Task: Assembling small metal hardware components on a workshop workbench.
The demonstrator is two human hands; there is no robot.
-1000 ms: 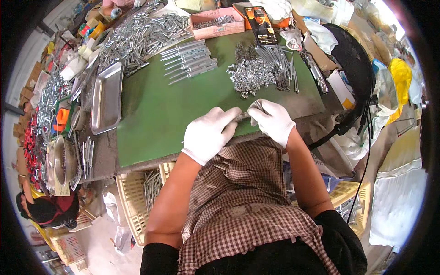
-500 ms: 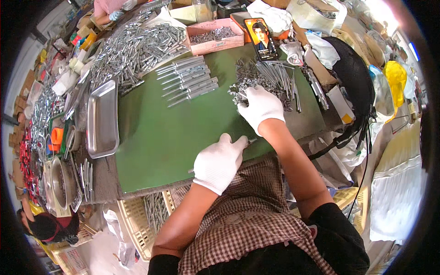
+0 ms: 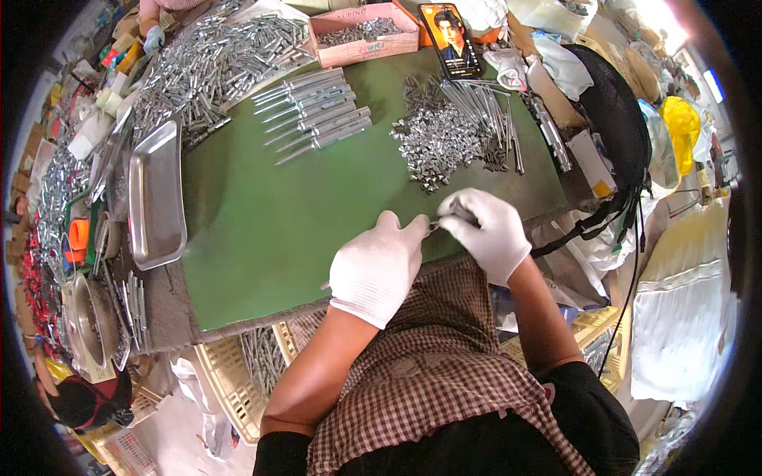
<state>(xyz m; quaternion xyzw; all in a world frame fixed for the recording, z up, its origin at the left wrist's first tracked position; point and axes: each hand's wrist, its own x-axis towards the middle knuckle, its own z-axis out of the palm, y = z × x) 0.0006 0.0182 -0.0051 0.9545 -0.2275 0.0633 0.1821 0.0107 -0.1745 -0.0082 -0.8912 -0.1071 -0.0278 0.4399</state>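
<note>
My left hand point(image 3: 375, 271), in a white glove, is closed around a thin metal rod point(image 3: 325, 285); one end shows beside the palm, and most of it is hidden by the glove. At the rod's other end, by my left fingertips, the gloved right hand point(image 3: 490, 235) is pinched on a small metal part point(image 3: 432, 227), too small to make out fully. Just beyond lies a pile of small silver metal pieces point(image 3: 440, 143). Long thin pins point(image 3: 492, 115) and dark springs point(image 3: 496, 161) lie against that pile. A row of several pointed metal tools point(image 3: 317, 111) rests on the green mat point(image 3: 262, 230).
A steel tray point(image 3: 156, 198) stands at the mat's left edge. Behind are a heap of metal tubes point(image 3: 214, 59), a pink box point(image 3: 365, 36) of small parts and a phone point(image 3: 451, 40). A black mesh fan point(image 3: 607, 127) stands right; another person's gloved hand point(image 3: 154, 38) shows far left.
My right hand has drawn back from the pile of small pieces to my left fingertips. My left hand stays closed on the rod. The whole view has shifted slightly.
</note>
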